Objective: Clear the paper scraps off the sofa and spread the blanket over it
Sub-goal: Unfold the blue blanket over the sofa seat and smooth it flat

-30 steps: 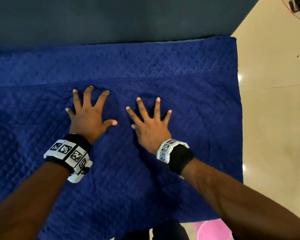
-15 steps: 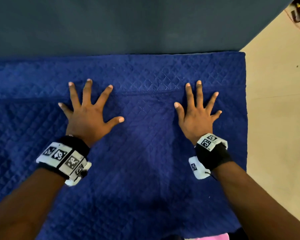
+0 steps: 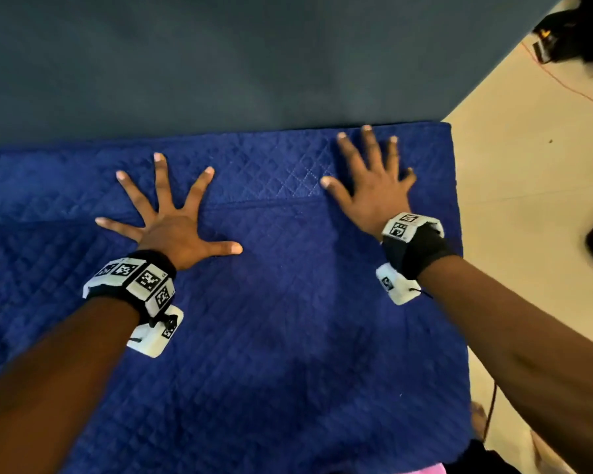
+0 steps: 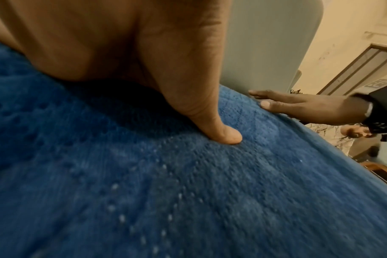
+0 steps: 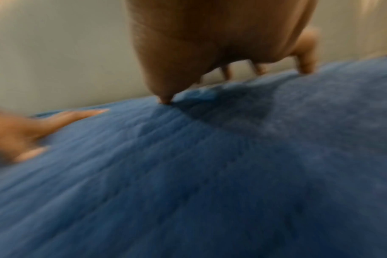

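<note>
A dark blue quilted blanket [image 3: 288,302] lies spread flat over the sofa seat, its far edge against the grey-blue backrest [image 3: 220,63]. My left hand [image 3: 172,213] presses flat on it with fingers splayed wide, left of centre. My right hand [image 3: 370,179] lies flat near the blanket's far right corner, fingers straight and reaching the far edge. In the left wrist view my thumb [image 4: 219,132] presses into the blanket [image 4: 188,192], and the right hand [image 4: 298,106] shows beyond. The right wrist view is blurred; the blanket [image 5: 210,174] fills it. No paper scraps are in view.
Cream tiled floor [image 3: 528,200] runs along the right of the sofa. Dark gear and an orange cable [image 3: 569,87] lie on the floor at the far right. Something pink [image 3: 421,468] peeks out at the bottom edge. Another person [image 4: 351,134] shows in the left wrist view.
My right hand has slid from the blanket's centre out to the right and toward the backrest. The left hand has stayed about where it was, fingers spreading wider.
</note>
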